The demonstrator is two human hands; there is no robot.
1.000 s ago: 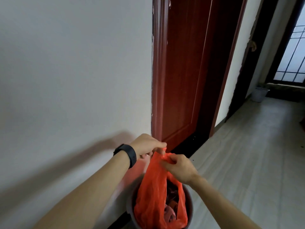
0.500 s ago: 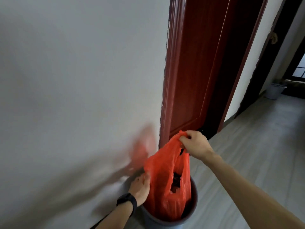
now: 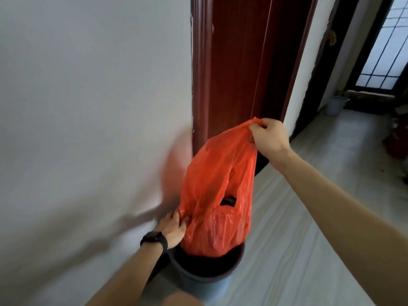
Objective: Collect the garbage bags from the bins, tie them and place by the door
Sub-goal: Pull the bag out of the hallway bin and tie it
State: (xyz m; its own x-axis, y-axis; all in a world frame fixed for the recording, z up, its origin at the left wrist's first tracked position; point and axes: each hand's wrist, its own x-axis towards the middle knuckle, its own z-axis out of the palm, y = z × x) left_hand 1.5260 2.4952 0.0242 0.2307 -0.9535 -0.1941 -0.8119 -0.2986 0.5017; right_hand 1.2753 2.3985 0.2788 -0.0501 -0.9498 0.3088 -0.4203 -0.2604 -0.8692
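An orange plastic garbage bag (image 3: 217, 195) hangs stretched upward, its bulging bottom just inside the mouth of a dark grey round bin (image 3: 207, 277) standing on the floor by the wall. My right hand (image 3: 268, 136) is shut on the bag's top handles, high and to the right. My left hand (image 3: 173, 227), with a black watch on the wrist, pinches the bag's lower left side beside the bin's rim. Dark rubbish shows through a handle hole in the bag.
A white wall (image 3: 88, 107) fills the left. A dark red door and frame (image 3: 242, 74) stand right behind the bin. A tiled corridor floor (image 3: 320, 217) runs to the right, with a second grey bin (image 3: 336, 106) far off by a barred glass door.
Both hands held the bag's top together over the bin. The left hand dropped to the bag's lower side, and the right hand has lifted the bag higher, most of it above the rim.
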